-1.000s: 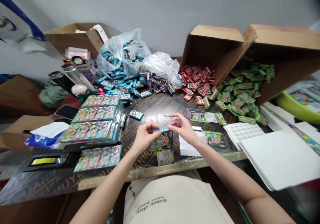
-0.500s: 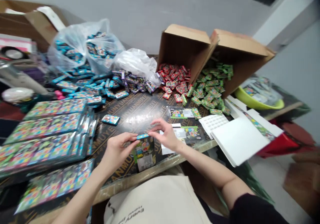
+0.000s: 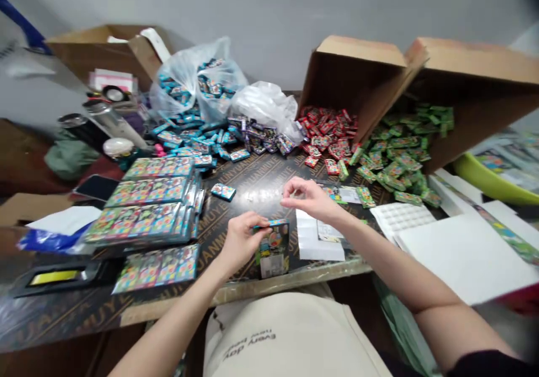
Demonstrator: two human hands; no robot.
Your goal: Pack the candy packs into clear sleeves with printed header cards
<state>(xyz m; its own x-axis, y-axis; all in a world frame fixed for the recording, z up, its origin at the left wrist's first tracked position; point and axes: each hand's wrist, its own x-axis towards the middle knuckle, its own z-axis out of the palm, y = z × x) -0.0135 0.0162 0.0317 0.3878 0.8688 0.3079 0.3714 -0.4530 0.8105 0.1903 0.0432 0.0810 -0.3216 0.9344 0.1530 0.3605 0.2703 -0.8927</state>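
Left hand (image 3: 243,237) pinches one end of a blue box (image 3: 275,222); right hand (image 3: 310,198), curled, hovers nearby, its hold unclear.

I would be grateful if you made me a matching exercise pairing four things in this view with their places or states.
1. left hand
2. clear bag
3. purple packs
4. green packs

A. between blue packs and red packs
B. pinching a blue-edged item
C. right of the red packs
D. holding blue packs

Pairs: 1-B, 2-D, 3-A, 4-C
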